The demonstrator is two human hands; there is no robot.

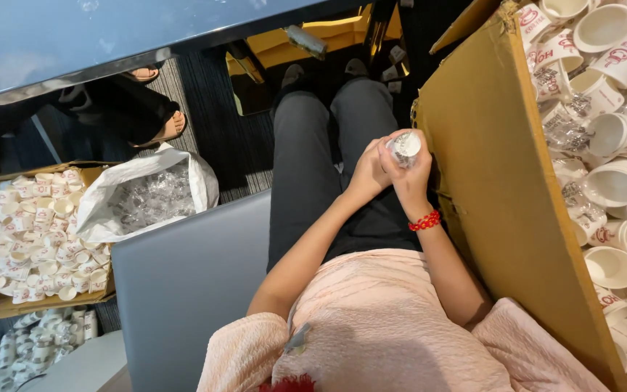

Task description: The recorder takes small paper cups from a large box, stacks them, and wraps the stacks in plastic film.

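A small white paper cup in clear plastic wrap (405,147) is held at the centre of the frame, above the lap. It is gripped by the curled fingers of the right hand (410,168); the left hand (369,170) is closed against its left side. A large brown cardboard box (502,196) of similar cups fills the right of the frame.

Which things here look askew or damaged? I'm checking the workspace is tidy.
The big cardboard box at the right has a torn, ragged top edge, and the paper cups inside lie jumbled among crumpled clear wrappers. Both hands, left hand and right hand, hold one small wrapped cup normally.
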